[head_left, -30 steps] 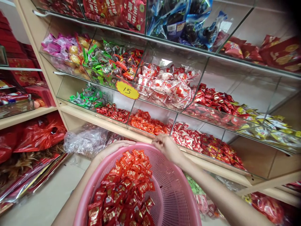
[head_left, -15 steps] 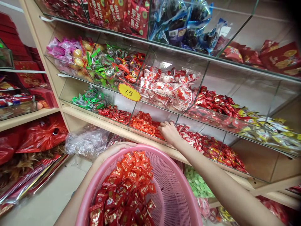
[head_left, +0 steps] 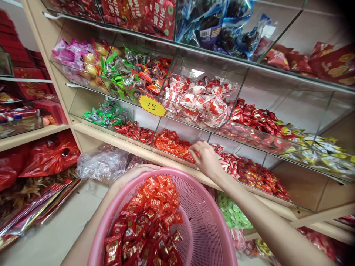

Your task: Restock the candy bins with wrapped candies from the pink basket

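Observation:
My left hand [head_left: 137, 174] grips the far left rim of a pink plastic basket [head_left: 219, 225], which tilts toward me. Inside the basket, orange-red wrapped candies [head_left: 155, 195] lie above darker red wrapped candies [head_left: 141, 236]. My right hand [head_left: 205, 158] hovers at the low clear bin of orange-red candies [head_left: 172, 144], by its right end. Its fingers are bent and a little apart, and I see no candy between them. The palm side is hidden from view.
Clear bins of sweets fill the shelves, with a yellow price tag [head_left: 152, 106] marked 15. A glass shelf edge [head_left: 194, 125] runs just above my right hand. Red-and-white candies [head_left: 226, 160] lie to its right. A crumpled plastic bag [head_left: 101, 164] sits below left.
My right hand has shifted slightly right and drawn back a little from the orange-red candies. My left hand and the basket stay nearly in place.

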`<state>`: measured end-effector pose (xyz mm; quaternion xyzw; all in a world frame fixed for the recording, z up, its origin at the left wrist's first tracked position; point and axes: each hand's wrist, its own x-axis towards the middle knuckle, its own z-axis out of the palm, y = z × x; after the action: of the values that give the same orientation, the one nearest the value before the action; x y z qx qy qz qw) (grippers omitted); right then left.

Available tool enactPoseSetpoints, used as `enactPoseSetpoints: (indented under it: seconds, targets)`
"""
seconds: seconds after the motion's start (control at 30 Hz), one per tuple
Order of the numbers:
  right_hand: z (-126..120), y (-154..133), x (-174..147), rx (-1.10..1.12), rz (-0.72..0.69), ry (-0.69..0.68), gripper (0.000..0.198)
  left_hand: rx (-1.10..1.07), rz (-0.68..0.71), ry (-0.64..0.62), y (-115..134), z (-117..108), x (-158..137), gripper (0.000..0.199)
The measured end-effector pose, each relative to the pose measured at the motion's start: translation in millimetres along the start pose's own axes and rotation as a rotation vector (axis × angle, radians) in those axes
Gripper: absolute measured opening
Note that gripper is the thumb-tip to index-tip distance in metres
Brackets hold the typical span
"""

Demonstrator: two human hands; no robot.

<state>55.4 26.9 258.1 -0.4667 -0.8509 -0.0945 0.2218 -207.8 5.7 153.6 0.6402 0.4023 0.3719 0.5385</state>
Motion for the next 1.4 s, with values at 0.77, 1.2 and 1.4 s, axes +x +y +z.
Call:
enactPoseSetpoints:
  seconds: [0.77,1.2,1.4]
  targets:
    - [89,-30,-113,0.837,0.502,-0.738,0.019,0.077,0.079,-0.069,-26,-14,5,0.039]
    - [94,-35,-111,0.814,0.41,-0.669,0.037,0.043,-0.025,-0.021,-6,-4,4,0.038]
    - [45,-25,-62,0.533,0.222,-0.351,0.025,-0.003,-0.026,-0.019,-2,-1,3,0.038]
